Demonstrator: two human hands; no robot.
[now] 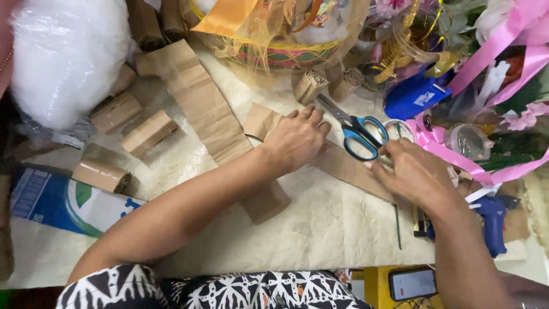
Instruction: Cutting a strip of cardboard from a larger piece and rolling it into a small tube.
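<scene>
Seen from above, a person's two bare forearms reach across a cream, textured table covering (320,229). The left hand (295,139) lies palm down with fingers loosely curled, pressing on a strip of brown corrugated cardboard (343,166) that runs under both hands toward the right. The right hand (416,174) rests on the same strip just beside a pair of blue-handled scissors (355,130); its fingertips sit at the scissor handles, but whether they grip anything cannot be told. The scissors lie between the two hands, blades pointing up and left. A longer cardboard strip (201,103) stretches diagonally to the left of the left hand, with several rolled cardboard tubes (147,133) near it. A white bag of stuffing (66,57) fills the upper left corner. A wrapped basket (280,40) stands at the top, pink ribbon (492,51) trails along the right, a blue glue gun (493,220) lies low right, and a phone (413,283) sits at the bottom edge
</scene>
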